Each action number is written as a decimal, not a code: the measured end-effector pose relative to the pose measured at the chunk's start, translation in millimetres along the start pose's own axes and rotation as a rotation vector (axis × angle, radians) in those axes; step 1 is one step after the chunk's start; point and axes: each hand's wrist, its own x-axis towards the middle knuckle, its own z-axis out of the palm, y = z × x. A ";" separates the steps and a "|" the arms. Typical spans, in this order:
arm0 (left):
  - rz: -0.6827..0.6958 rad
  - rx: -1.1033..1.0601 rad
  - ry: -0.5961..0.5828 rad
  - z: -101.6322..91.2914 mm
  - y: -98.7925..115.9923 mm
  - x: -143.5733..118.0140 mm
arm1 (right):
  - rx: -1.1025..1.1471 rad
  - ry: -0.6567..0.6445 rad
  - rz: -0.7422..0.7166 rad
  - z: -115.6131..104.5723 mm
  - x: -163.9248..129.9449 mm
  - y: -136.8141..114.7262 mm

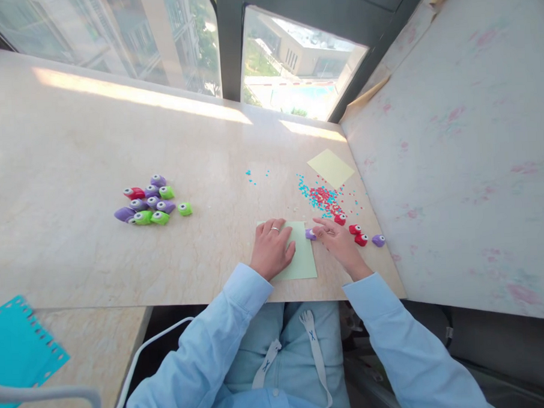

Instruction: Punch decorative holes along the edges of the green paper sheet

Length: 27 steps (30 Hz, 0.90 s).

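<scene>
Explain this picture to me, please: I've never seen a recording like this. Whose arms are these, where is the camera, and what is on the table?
There is no machine here. The camera sits on a person's head and looks down at their own two hands in light blue sleeves. The left hand lies flat on a pale green sheet on the marble table. The right hand has its fingers on a small purple punch at the sheet's edge. To the right lie red punches, another purple one, and red and blue confetti beside a yellow sheet. A pile of punches lies further left, and a blue punched sheet at bottom left.
</scene>
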 end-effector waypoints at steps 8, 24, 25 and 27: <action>0.001 -0.019 0.014 0.8 -1.0 0.2 | -0.384 -0.008 -0.233 -18.4 5.5 17.8; -0.042 0.009 -0.050 -2.3 2.8 2.6 | -0.327 0.128 -0.250 13.7 -48.8 17.7; -0.044 0.009 -0.063 -2.6 4.1 2.7 | -0.300 0.131 -0.252 17.1 -51.5 18.7; -0.043 -0.019 -0.070 -3.0 6.0 2.4 | -0.257 0.145 -0.254 21.0 -54.6 20.6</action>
